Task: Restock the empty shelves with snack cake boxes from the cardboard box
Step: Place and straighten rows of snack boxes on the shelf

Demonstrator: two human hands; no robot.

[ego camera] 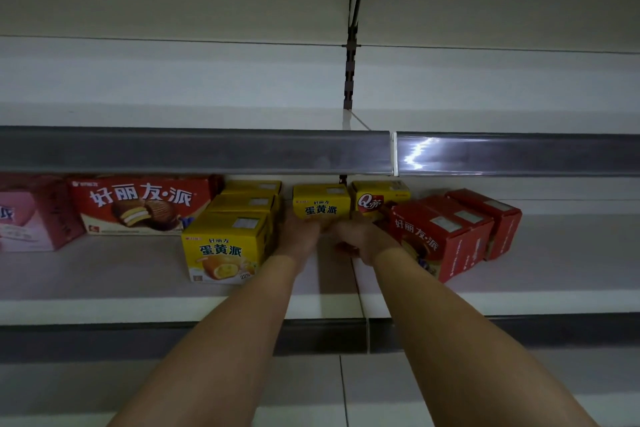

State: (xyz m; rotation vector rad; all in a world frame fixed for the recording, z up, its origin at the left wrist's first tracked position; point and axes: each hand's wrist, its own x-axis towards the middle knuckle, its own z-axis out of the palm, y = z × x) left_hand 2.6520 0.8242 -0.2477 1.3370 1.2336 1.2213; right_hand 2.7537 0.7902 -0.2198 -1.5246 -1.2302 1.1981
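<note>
Already we have several boxes on the lower shelf [104,288], and with our left hand [300,230] and right hand [360,236] apparently cupped around the yellow snack cake box [321,201] at the back, much shelving remains bare.

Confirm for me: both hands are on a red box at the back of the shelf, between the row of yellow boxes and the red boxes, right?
Not quite. The box under both hands is yellow, not red. The head view shows the left hand and right hand at the yellow box at the back of the shelf, between the row of yellow boxes and the red boxes.
</note>
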